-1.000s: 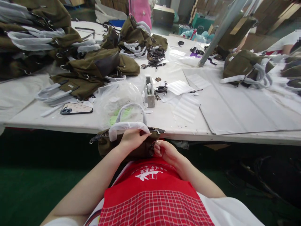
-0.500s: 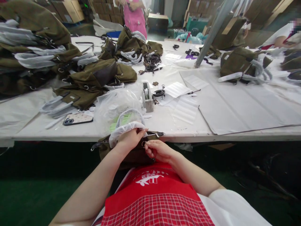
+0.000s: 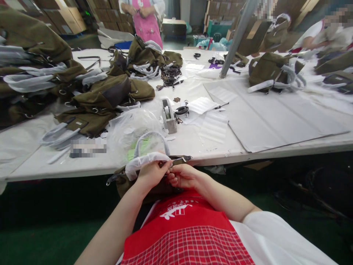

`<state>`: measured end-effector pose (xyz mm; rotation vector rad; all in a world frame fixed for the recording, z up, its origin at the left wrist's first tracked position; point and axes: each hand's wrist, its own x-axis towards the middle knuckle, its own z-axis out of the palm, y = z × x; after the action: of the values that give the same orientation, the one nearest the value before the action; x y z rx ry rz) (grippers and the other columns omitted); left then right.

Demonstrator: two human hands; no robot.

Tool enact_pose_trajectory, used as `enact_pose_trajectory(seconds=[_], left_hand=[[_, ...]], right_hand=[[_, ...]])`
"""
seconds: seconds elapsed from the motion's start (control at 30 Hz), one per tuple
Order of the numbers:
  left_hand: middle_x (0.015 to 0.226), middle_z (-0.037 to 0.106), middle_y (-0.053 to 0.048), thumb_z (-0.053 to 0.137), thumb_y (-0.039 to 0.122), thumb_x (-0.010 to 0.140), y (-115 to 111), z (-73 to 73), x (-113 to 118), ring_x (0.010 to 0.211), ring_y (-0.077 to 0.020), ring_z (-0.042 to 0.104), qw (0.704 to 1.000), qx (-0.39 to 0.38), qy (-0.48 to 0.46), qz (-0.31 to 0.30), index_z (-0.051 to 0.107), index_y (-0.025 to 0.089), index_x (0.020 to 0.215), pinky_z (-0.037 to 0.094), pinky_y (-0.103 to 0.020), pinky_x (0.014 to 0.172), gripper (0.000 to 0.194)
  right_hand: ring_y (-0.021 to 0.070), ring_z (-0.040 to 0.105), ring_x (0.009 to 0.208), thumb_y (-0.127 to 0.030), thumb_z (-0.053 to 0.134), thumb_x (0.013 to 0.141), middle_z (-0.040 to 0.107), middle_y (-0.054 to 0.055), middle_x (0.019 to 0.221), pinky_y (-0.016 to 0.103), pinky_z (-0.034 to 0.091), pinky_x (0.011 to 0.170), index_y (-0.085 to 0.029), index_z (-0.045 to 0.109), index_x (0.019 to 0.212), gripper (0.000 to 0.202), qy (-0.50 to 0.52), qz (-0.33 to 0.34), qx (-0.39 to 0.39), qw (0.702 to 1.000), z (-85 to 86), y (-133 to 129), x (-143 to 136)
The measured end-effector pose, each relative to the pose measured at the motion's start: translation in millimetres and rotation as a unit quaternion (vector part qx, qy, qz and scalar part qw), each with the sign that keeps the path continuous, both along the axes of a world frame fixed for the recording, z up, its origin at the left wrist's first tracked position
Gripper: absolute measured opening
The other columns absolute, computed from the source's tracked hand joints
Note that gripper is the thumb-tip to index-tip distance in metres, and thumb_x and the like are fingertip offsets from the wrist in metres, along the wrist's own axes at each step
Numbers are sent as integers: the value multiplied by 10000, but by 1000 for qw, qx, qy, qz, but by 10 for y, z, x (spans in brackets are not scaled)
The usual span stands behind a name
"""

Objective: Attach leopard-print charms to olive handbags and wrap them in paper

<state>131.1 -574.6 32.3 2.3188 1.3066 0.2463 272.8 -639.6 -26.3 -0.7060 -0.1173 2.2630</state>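
An olive handbag point(image 3: 158, 190) with dark trim rests against my body at the table's edge. Its near handle point(image 3: 143, 162) is wrapped in white paper, and the other wrapped handle point(image 3: 151, 134) arches up behind. My left hand point(image 3: 153, 173) is closed, thumb and fingers pinching the right end of the near handle. Right beside it, fingertips meeting, my right hand point(image 3: 181, 176) is closed at the bag's upper side; what it pinches is hidden. A zipper point(image 3: 179, 158) shows along the bag's top, just beyond my right hand.
Several olive bags point(image 3: 102, 94) are heaped at left. A tape dispenser point(image 3: 169, 116), a coiled black strap point(image 3: 182, 110) and white foam sheets point(image 3: 213, 125) lie ahead. A metal pole point(image 3: 234, 44) rises from the table. Across it stands a person in a pink apron point(image 3: 147, 25).
My right fingers have moved up and left to meet my left fingertips, covering the metal ring seen before at the bag's side. The camera view has turned slightly.
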Motion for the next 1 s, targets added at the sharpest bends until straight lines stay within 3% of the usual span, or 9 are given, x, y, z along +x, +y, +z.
enact_pose_trajectory(seconds=[0.1,0.3,0.4,0.5,0.6,0.83,1.0], left_hand=[[742,686,21,544,419,841,-20,-40,-81,724,-188,638,999,4,-47,2,606,248,821,424,-269,631,183],[691,654,23,550,447,829,-44,-131,-202,657,-180,628,991,-6,-132,4,563,230,771,456,-277,618,225],[634,617,16,556,449,817,-20,-204,-210,609,-186,608,986,-11,-159,42,555,217,771,458,-290,613,237],[658,621,-2,559,481,804,22,-310,-206,633,-199,616,971,-50,-210,98,557,199,811,471,-300,623,282],[657,608,4,561,497,796,42,-375,-198,627,-195,609,961,-61,-240,121,544,198,818,469,-292,605,300],[560,560,42,548,465,812,1,-246,-155,529,-161,557,988,-8,-147,42,536,220,737,410,-264,538,256],[701,661,7,526,371,854,-92,-173,-163,624,-160,615,992,29,-115,-39,578,216,777,440,-259,599,181]], right_hand=[[70,397,476,-137,538,807,464,-22,558,155,282,473,-131,543,769,38,9,-29,-1,1000,-16,-22,-11],[74,409,469,-181,531,819,468,-24,557,176,299,490,-137,543,774,64,32,-77,-3,997,-67,-111,-90],[76,421,454,-211,553,811,485,-25,525,188,289,478,-136,566,740,104,-47,-107,28,993,-86,-124,-164],[73,428,434,-290,618,799,523,-20,507,201,272,460,-124,614,730,180,-177,-163,101,965,-99,-128,-219],[63,426,425,-359,676,765,535,-31,513,204,271,460,-118,649,770,242,-219,-177,120,952,-102,-128,-214],[65,423,431,-272,638,752,519,-29,506,192,273,451,-117,634,742,155,-175,-146,77,971,-88,-107,-125],[69,433,446,-179,564,765,514,-18,514,179,291,453,-124,593,711,82,-136,-128,25,982,-116,-97,-135]])
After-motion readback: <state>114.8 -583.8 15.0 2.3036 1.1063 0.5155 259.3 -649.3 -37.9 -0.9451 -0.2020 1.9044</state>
